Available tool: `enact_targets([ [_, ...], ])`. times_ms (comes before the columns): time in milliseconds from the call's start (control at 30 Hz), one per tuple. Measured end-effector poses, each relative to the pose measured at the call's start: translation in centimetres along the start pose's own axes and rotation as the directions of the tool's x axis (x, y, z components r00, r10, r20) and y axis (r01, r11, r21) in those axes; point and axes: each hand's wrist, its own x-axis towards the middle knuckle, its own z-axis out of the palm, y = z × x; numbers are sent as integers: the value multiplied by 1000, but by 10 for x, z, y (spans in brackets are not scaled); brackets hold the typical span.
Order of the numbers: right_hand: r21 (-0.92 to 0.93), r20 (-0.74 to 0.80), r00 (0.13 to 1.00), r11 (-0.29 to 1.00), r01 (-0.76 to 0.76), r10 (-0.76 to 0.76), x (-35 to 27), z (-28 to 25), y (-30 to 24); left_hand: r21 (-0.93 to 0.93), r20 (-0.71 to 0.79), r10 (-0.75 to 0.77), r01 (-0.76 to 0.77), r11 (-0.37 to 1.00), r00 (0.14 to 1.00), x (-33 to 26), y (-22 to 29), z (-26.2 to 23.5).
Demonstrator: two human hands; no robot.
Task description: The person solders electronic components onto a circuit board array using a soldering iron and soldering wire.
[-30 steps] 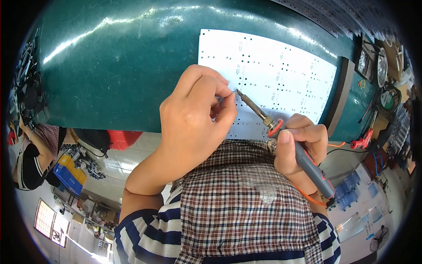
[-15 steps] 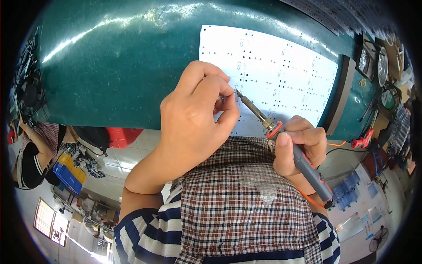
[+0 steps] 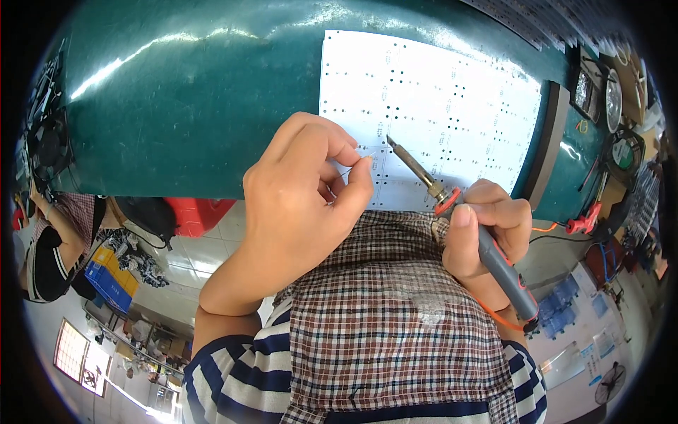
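Left hand (image 3: 300,182) pinches wire (image 3: 345,172), partly hidden | right hand (image 3: 503,218) grips soldering iron (image 3: 503,268) | tip (image 3: 390,140) contact unclear

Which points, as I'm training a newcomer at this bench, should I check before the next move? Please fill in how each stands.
1. Left hand has the thin strand pinched between thumb and finger: ok.
2. Right hand grips the soldering iron by its grey handle, off the bare metal shaft: ok.
3. Iron's tip apart from the left fingertips: ok, a gap shows.
4. Tip lifted clear of the white board: cannot tell from this overhead angle.
5. Tip hot: cannot tell; nothing visible shows it.
6. Orange cable away from the tip: ok, it runs from the handle's rear end.
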Motion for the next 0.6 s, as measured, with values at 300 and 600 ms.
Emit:
enact_targets([
  [300, -56, 39, 998, 997, -53, 55, 2, 4, 0, 7, -61, 51, -50, 999, 997, -1, -8, 9],
  [600, -44, 20, 999, 998, -41, 42, 1, 4, 0, 20, -64, 60, -59, 998, 996, -2, -8, 9],
])
